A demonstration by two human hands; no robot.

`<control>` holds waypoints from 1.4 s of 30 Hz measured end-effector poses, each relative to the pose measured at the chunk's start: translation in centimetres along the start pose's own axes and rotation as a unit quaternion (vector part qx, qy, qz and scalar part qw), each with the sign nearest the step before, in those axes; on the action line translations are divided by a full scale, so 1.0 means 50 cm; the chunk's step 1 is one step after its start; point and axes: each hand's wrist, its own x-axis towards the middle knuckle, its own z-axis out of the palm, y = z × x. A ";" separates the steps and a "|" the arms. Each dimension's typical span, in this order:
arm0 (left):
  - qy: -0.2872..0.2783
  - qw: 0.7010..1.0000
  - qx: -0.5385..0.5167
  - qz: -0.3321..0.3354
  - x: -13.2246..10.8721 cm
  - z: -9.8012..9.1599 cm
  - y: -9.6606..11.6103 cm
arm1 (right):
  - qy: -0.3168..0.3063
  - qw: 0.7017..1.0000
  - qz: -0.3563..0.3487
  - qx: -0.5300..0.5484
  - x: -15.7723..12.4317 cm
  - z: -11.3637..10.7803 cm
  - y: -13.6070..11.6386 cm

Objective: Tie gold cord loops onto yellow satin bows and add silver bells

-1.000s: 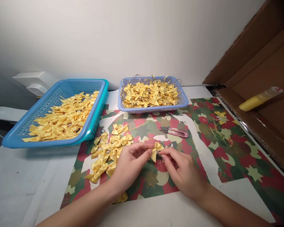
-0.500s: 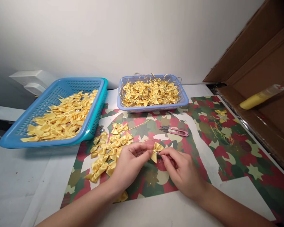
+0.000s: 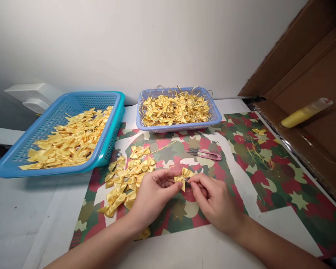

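A small yellow satin bow (image 3: 184, 175) with a thin gold thread loop is pinched between both hands just above the table. My left hand (image 3: 154, 195) is closed, its thumb and fingers gripping the bow's left side. My right hand (image 3: 212, 201) is closed too, its fingertips pinching at the bow's knot from the right. A heap of loose yellow bows (image 3: 126, 179) lies on the patterned paper just left of my left hand. Pink thread snips (image 3: 205, 154) lie beyond the hands.
A large blue basket (image 3: 109, 145) of plain yellow bows stands at the left. A smaller lilac basket (image 3: 182, 127) of bows with gold loops stands at the back. An open cardboard box (image 3: 310, 93) holding a yellow tube (image 3: 304, 114) is at the right. Red-green patterned paper (image 3: 268, 164) covers the table.
The hands stay together on the bow; a gold thread loop now shows at the bow's left. The view has shifted slightly, otherwise nothing moved.
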 end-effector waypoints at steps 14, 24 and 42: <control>0.008 0.998 0.058 0.033 -0.008 0.002 -0.012 | 0.008 1.000 -0.016 -0.017 0.000 0.003 -0.001; 0.015 0.983 0.133 0.125 -0.011 0.004 -0.013 | 0.011 1.000 -0.014 -0.025 -0.003 0.006 0.002; 0.007 1.000 0.013 0.024 -0.008 0.006 -0.003 | 0.011 1.000 0.015 0.013 -0.006 0.013 0.005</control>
